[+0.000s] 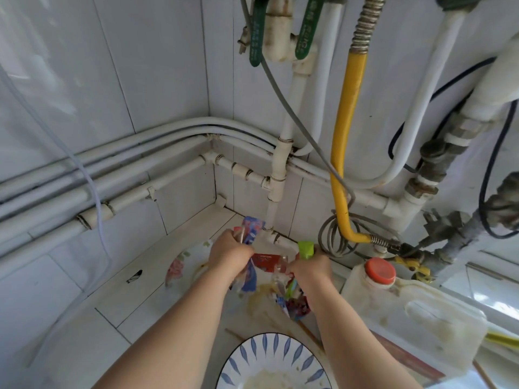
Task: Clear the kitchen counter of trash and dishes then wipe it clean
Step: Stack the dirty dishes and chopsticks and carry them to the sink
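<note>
Over the back corner of the tiled counter (134,313), the left hand (229,255) is clenched round a bunch of blue-and-red wrappers (250,279), and the right hand (310,266) grips a green-tipped packet (305,248) with more crumpled wrappers hanging below it. Trash gathering looks well underway, but the flowered plate (177,269), the soiled blue-leaf bowl (252,352) and the chopsticks (307,331) still sit on the counter. Brownish smears (259,297) beneath the hands suggest wiping has not begun.
</note>
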A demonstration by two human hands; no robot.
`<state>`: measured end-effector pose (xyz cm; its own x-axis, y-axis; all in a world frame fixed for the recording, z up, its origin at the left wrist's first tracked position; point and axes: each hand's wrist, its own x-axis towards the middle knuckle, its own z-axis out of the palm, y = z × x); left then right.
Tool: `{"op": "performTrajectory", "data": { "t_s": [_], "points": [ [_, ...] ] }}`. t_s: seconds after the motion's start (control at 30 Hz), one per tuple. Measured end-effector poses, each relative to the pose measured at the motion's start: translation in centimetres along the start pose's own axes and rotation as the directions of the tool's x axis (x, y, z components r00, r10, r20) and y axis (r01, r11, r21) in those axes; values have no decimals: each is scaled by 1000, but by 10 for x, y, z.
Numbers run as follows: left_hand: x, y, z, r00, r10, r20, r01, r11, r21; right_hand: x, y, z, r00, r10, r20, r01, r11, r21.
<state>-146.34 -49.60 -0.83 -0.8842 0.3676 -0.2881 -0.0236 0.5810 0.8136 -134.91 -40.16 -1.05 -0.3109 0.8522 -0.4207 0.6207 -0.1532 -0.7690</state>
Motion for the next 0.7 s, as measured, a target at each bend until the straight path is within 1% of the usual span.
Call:
{"op": "performTrajectory", "data": {
  "t_s": [0.03,0.07,0.1,0.17,0.27,0.33,0.37,0.43,0.6,0.7],
  "points": [
    [2,2,1,998,56,25,-59,988,139,-3,1,0,1000,1,15,-1,1000,6],
    [4,4,4,992,107,67,-121,954,275,-5,3,0,1000,-4,30,4,1000,12],
    [5,6,10,982,154,109,-185,901,392,-7,4,-2,999,-10,36,9,1000,17],
    [10,9,23,957,214,196,-288,770,569,-8,7,-5,998,-51,36,50,998,25],
    [20,14,47,908,244,341,-419,517,746,-12,13,-9,996,-81,27,81,997,8],
    [28,17,61,871,231,434,-491,366,791,-13,15,-10,996,-80,25,80,997,1],
    [32,18,68,855,218,471,-519,316,794,-13,17,-10,997,-77,19,77,997,-4],
    [40,19,79,841,180,511,-542,261,799,-14,20,-9,998,-58,7,58,998,-13],
    [47,11,95,840,122,529,-542,231,808,-16,26,-6,997,-71,-13,71,997,-11],
    [45,6,97,838,159,522,-546,221,808,-15,26,-7,996,-84,-31,83,996,-18]
  ]
}}
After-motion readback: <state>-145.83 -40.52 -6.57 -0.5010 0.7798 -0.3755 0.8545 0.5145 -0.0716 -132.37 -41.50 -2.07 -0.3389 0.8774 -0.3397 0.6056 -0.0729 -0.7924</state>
